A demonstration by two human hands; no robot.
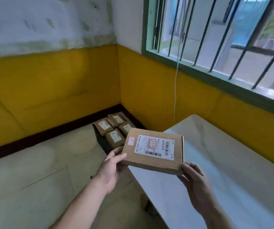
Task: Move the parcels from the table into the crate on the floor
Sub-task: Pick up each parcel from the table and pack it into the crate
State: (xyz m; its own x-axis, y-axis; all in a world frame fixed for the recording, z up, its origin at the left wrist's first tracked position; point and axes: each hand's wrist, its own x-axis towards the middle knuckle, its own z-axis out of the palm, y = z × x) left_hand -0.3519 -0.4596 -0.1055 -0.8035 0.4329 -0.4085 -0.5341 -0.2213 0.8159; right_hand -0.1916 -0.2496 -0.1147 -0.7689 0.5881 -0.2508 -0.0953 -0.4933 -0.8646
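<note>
Gleaming white table beside yellow wall.

Yellow lower wall sitting under worn white upper wall. Green-framed barred window showing at upper right. Thin white cord hanging down below it. Dark skirting running along pale floor.

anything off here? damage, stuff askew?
Nothing damaged. The held parcel looks intact, label up, gripped at its near corners by the left hand and right hand. The parcels in the crate lie tilted and overlapping rather than flat. The table shows no other parcels.
</note>
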